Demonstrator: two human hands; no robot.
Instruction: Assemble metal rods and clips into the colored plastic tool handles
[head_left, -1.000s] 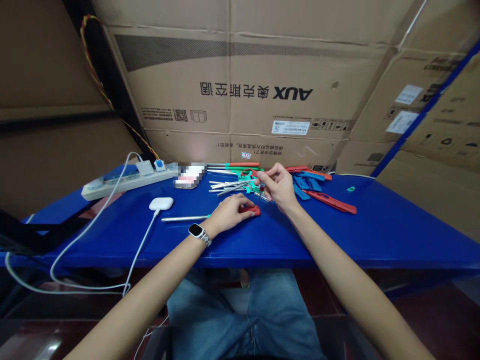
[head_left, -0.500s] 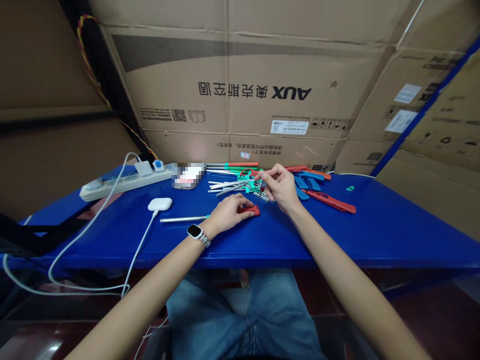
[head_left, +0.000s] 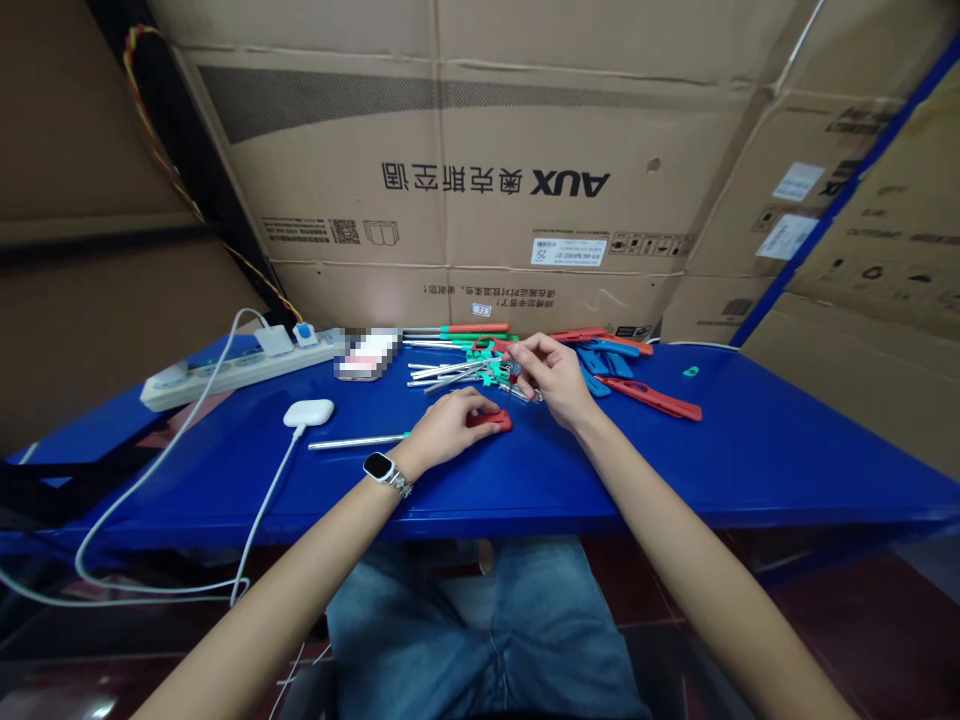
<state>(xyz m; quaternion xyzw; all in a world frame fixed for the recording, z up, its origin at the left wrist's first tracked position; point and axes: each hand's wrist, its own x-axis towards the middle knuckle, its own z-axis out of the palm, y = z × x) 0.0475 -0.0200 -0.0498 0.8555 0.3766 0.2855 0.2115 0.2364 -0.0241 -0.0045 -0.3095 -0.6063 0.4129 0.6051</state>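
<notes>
My left hand (head_left: 448, 428) is closed over a red plastic handle (head_left: 498, 423) and presses it to the blue table. From its other side a metal rod (head_left: 354, 442) with a green collar sticks out to the left. Between thumb and fingers, my right hand (head_left: 556, 380) pinches a small screwdriver (head_left: 512, 380), held upright. Its thin shaft points down at the red handle's right end; whether the tip sits in a hole is too small to tell. Just beyond both hands lies a loose pile of metal rods (head_left: 450, 374) with green ends.
Blue handles (head_left: 600, 362) and a red handle (head_left: 660, 399) lie at the right, near a small green piece (head_left: 691, 371). Leftward are a white earbud case (head_left: 308, 412) on a cable, a blurred phone (head_left: 369, 357) and a power strip (head_left: 202, 380). Cardboard (head_left: 480, 120) stands behind.
The whole view has shifted slightly, so things sit a little further left. My left hand keeps the handle down; my right fingers have turned a little around the screwdriver.
</notes>
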